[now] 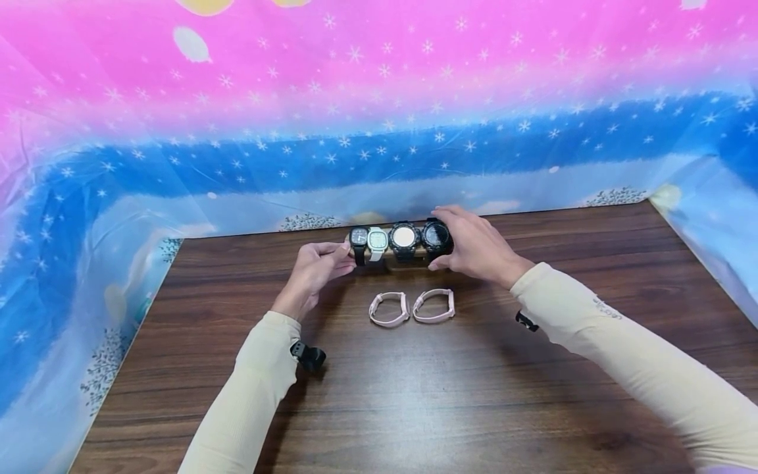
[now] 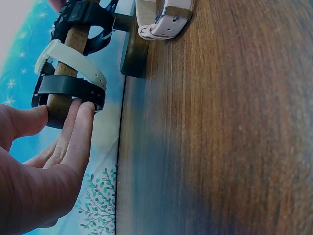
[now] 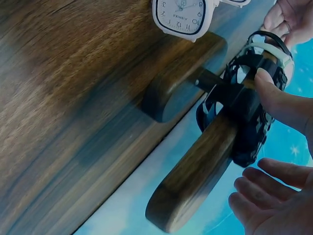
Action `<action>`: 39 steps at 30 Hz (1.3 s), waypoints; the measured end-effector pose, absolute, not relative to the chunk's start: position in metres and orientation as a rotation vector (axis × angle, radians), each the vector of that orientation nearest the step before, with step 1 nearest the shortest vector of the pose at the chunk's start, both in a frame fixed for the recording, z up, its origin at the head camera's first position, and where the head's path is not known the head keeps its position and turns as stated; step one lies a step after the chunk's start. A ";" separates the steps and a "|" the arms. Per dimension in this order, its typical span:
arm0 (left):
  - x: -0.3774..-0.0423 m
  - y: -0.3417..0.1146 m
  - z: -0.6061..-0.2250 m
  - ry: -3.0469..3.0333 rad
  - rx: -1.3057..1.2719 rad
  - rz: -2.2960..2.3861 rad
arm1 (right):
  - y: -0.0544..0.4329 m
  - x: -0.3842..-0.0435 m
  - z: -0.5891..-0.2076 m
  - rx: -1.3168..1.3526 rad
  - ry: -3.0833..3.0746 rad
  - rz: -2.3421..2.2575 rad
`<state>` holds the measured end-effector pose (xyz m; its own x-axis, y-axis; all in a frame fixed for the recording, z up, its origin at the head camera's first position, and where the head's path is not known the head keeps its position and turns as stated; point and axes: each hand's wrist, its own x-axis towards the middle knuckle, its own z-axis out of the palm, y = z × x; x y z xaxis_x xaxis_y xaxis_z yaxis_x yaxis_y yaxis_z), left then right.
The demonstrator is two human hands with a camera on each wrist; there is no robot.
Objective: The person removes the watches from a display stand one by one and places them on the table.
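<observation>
A wooden watch stand [image 3: 193, 176] holds several watches side by side on its bar. From the left in the head view come a small black square watch [image 1: 358, 237], a pale green watch [image 1: 378, 239], a chunky black watch [image 1: 404, 236] with a glaring face, and another black round watch [image 1: 437, 234]. My left hand [image 1: 320, 266] pinches the bar's left end, thumb and fingers on opposite sides, beside the square watch's strap. My right hand [image 1: 476, 247] spans the rightmost round watch; its thumb [image 3: 274, 93] lies against that watch and the curled fingers are at the other side.
Two pale pink watches [image 1: 389, 309] [image 1: 434, 307], straps buckled into loops, lie on the wooden table [image 1: 379, 408] in front of the stand. A snowflake-patterned cloth [image 1: 355, 164] hangs behind the table's back edge. The stand's base [image 3: 183, 73] sits near that edge.
</observation>
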<state>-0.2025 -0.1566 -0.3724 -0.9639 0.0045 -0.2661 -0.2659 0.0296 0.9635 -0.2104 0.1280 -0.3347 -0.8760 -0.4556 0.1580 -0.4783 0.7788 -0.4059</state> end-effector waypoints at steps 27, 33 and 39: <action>-0.202 -0.157 -0.373 2.104 -0.285 2.047 | 0.123 -0.214 -0.341 0.791 -2.919 0.586; -0.201 -0.157 -0.373 2.100 -0.276 2.050 | 0.132 -0.214 -0.342 0.795 -2.891 0.618; -0.201 -0.157 -0.372 2.102 -0.282 2.050 | 0.141 -0.214 -0.342 0.784 -2.890 0.653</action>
